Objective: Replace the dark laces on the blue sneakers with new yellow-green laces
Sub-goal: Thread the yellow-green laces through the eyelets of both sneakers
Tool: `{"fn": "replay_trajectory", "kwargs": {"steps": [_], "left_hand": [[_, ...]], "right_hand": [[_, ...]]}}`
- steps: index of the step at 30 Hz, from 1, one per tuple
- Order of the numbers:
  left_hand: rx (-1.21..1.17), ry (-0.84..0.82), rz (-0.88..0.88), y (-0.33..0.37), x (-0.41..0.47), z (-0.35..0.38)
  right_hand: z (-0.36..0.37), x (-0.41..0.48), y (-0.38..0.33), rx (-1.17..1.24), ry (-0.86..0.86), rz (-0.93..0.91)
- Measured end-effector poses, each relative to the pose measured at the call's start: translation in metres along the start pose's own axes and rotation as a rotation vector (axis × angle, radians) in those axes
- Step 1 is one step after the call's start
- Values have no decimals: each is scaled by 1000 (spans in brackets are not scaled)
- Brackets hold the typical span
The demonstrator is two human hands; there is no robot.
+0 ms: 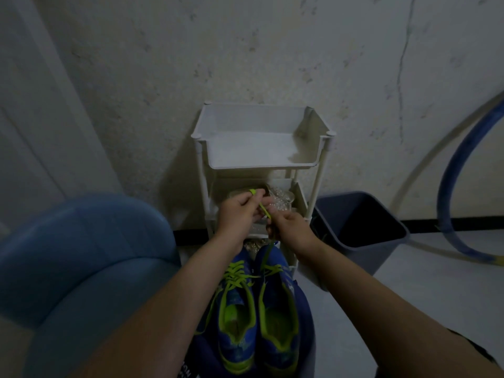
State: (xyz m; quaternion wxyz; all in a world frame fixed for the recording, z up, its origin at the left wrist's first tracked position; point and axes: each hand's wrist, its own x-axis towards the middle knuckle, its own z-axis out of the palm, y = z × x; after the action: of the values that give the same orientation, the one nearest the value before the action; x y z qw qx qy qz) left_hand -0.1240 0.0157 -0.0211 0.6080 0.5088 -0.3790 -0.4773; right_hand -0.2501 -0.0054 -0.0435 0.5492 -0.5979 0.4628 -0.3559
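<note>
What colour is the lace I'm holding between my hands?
Yellow-green. The lace shows best in the head view, stretched between the two hands.

Both hands (240,214) pinch yellow-green lace (263,208) above sneakers (256,304).

— How is the wall (272,50) looking?
— It is showing rough, mottled plaster, matt all over, with a thin crack running down it.
— And the shelf rack (256,159)?
— It is reading as smooth white plastic, slightly dull. Something clear, crinkled and glossy (278,199) is lying on its lower tray.
— The blue sneakers (275,296)?
— They are showing a synthetic upper with a faint sheen and yellow-green lining. The yellow-green lace (263,208) is looking like flat woven cloth, matt.
— The rest?
— The bin (381,214) is appearing as dark, smooth, matt plastic; the seat (81,255) is showing soft blue cloth; the floor (436,282) is looking pale and smooth.
</note>
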Motion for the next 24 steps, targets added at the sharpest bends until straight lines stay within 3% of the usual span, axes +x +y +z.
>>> {"fn": "replay_trajectory", "kwargs": {"steps": [7,14,19,24], "left_hand": [[3,27,27,7,5,-3],[-148,-316,-250,12,0,-12],[249,-432,-239,7,-10,-5],[720,-296,-56,0,0,-13]], "right_hand": [[-2,-4,-5,61,-153,-73],[-10,-1,-9,228,-74,-54],[-22,2,-19,323,17,-74],[-27,4,-12,387,43,-37]]}}
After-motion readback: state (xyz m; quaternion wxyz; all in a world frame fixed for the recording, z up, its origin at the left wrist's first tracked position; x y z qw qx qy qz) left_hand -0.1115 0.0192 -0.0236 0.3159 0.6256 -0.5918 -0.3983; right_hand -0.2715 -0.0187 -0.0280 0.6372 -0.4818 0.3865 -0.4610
